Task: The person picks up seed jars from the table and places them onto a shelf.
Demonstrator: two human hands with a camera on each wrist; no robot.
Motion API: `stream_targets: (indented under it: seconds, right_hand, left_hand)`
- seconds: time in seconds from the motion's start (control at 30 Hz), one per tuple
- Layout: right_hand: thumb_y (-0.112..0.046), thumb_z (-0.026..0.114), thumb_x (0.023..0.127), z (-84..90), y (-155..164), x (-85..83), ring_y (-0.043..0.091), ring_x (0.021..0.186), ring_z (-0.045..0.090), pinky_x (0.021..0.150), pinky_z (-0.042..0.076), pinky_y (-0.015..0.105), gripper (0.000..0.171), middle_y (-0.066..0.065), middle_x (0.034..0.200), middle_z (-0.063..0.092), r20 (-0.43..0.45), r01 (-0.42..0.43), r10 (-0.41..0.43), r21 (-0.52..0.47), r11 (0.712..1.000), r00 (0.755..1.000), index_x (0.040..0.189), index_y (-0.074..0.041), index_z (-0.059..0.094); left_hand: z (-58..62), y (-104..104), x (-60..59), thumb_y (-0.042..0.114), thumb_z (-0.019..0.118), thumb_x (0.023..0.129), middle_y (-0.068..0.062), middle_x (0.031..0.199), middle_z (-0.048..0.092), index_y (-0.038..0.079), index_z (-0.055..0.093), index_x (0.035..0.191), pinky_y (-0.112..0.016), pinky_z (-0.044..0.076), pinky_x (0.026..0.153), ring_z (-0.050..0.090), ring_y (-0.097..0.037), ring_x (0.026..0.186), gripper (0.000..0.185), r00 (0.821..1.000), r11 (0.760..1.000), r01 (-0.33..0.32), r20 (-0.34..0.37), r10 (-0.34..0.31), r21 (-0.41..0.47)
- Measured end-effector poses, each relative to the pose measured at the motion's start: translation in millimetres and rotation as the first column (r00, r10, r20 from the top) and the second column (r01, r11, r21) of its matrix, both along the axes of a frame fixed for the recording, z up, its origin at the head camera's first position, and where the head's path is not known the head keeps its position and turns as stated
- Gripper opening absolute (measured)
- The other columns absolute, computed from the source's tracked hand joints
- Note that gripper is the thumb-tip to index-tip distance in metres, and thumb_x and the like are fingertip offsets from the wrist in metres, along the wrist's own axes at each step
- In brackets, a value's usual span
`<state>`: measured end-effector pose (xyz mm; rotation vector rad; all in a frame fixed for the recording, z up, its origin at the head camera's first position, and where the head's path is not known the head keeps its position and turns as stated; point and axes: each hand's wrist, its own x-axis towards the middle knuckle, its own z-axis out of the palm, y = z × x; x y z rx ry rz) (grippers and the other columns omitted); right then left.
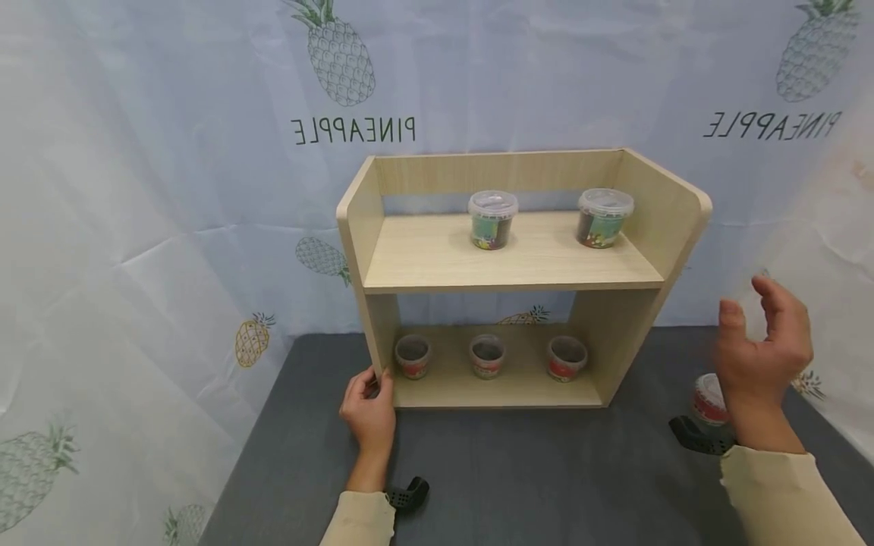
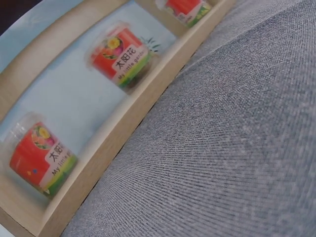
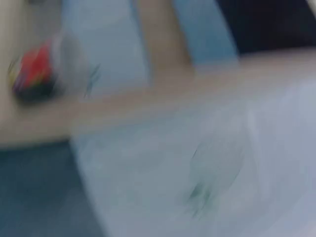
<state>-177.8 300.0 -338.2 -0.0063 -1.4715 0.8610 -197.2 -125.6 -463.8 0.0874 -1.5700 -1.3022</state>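
Risk lay here: your left hand [image 1: 369,410] gripped the shelf [image 1: 508,262] corner, your right hand [image 1: 761,350] hovered open-fingered, and any jolt could have toppled the tubs [image 1: 492,219].

A light wooden two-tier shelf [image 1: 512,258] stands upright on the grey table, and the left hand [image 1: 369,412] grips its lower left front corner. A red-labelled cup [image 1: 708,400] stands on the table just beyond the raised right hand [image 1: 763,356].
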Motion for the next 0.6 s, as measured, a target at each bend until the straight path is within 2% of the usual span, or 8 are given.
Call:
stream_targets:
  seconds: [0.07, 0.13, 0.2, 0.27, 0.37, 0.43, 0.5, 0.6]
  right_hand:
    - [-0.037, 0.068, 0.085, -19.8, 22.9, -2.0, 0.004, 0.116, 0.058, 0.105, 0.042, 0.016, 0.046, -0.012, 0.117, 0.066, 0.091, 0.046, -0.041, -0.056, 0.997, 0.995, 0.119, -0.006, 0.070]
    - [-0.032, 0.065, 0.087, -40.6, 44.6, -3.2, -0.001, 0.117, 0.055, 0.104, 0.040, 0.013, 0.042, -0.025, 0.117, 0.059, 0.208, 0.087, -0.065, -0.098, 0.991, 0.976, 0.124, -0.013, 0.068]
    - [-0.032, 0.064, 0.090, -59.5, 60.5, -3.1, 0.002, 0.121, 0.052, 0.107, 0.037, 0.014, 0.043, -0.021, 0.121, 0.059, 0.323, 0.111, -0.059, -0.144, 0.983, 0.945, 0.130, -0.017, 0.064]
    - [-0.033, 0.063, 0.092, -77.1, 72.3, -1.4, 0.009, 0.127, 0.050, 0.110, 0.035, 0.018, 0.047, -0.009, 0.128, 0.060, 0.442, 0.142, -0.049, -0.181, 0.973, 0.896, 0.136, -0.016, 0.059]
    - [-0.036, 0.060, 0.095, -99.7, 85.0, 4.9, 0.022, 0.138, 0.040, 0.119, 0.028, 0.032, 0.058, 0.009, 0.147, 0.048, 0.609, 0.155, 0.017, -0.229, 0.961, 0.793, 0.146, -0.013, 0.047]
    - [-0.039, 0.060, 0.095, -111.7, 91.7, 8.6, 0.027, 0.143, 0.034, 0.121, 0.024, 0.042, 0.066, 0.013, 0.154, 0.040, 0.697, 0.151, 0.070, -0.251, 0.956, 0.714, 0.151, -0.011, 0.039]
    - [-0.043, 0.058, 0.095, -121.0, 97.0, 10.7, 0.033, 0.146, 0.028, 0.120, 0.022, 0.052, 0.074, 0.015, 0.158, 0.031, 0.772, 0.126, 0.128, -0.260, 0.957, 0.622, 0.155, -0.011, 0.029]
    - [-0.049, 0.057, 0.094, -130.4, 102.4, 9.3, 0.041, 0.146, 0.022, 0.115, 0.023, 0.063, 0.087, 0.020, 0.162, 0.019, 0.842, 0.076, 0.202, -0.275, 0.958, 0.500, 0.158, -0.009, 0.015]
  left_hand:
    - [-0.5, -0.6, 0.4, -0.014, 0.073, 0.075, -0.019, 0.084, 0.071, -0.009, 0.073, 0.088, -0.036, 0.060, 0.064, 0.069, -0.026, 0.074, 0.014, 1.000, 1.000, 0.000, 0.004, 0.000, 0.003]
    - [-0.7, -1.3, 0.5, -0.014, 0.073, 0.075, -0.019, 0.084, 0.071, -0.009, 0.073, 0.089, -0.036, 0.060, 0.064, 0.069, -0.024, 0.075, 0.014, 1.000, 1.000, -0.006, 0.009, 0.006, 0.005]
    - [-0.7, -2.0, 0.5, -0.014, 0.074, 0.075, -0.019, 0.084, 0.071, -0.009, 0.073, 0.089, -0.036, 0.060, 0.065, 0.069, -0.024, 0.075, 0.014, 1.000, 1.000, -0.014, 0.011, 0.014, 0.007]
    - [-0.4, -2.2, 0.5, -0.014, 0.073, 0.075, -0.019, 0.084, 0.070, -0.010, 0.073, 0.089, -0.035, 0.060, 0.065, 0.069, -0.025, 0.075, 0.014, 1.000, 1.000, -0.019, 0.012, 0.019, 0.005]
    - [-0.1, -1.4, 0.6, -0.015, 0.072, 0.075, -0.020, 0.084, 0.070, -0.010, 0.073, 0.088, -0.036, 0.060, 0.064, 0.069, -0.029, 0.074, 0.014, 1.000, 1.000, -0.011, 0.008, 0.011, -0.001]
    - [0.2, -0.6, 0.6, -0.015, 0.072, 0.075, -0.020, 0.084, 0.070, -0.010, 0.073, 0.088, -0.036, 0.060, 0.064, 0.069, -0.031, 0.074, 0.014, 1.000, 1.000, -0.005, 0.009, 0.005, -0.004]
    - [0.3, 0.2, 0.8, -0.014, 0.072, 0.075, -0.020, 0.084, 0.071, -0.009, 0.073, 0.088, -0.035, 0.060, 0.064, 0.069, -0.031, 0.074, 0.014, 1.000, 1.000, -0.003, 0.013, 0.003, -0.003]
    - [0.6, 0.7, 0.8, -0.013, 0.072, 0.075, -0.019, 0.084, 0.071, -0.009, 0.073, 0.088, -0.033, 0.060, 0.065, 0.069, -0.030, 0.075, 0.014, 1.000, 1.000, -0.002, 0.021, 0.002, 0.001]
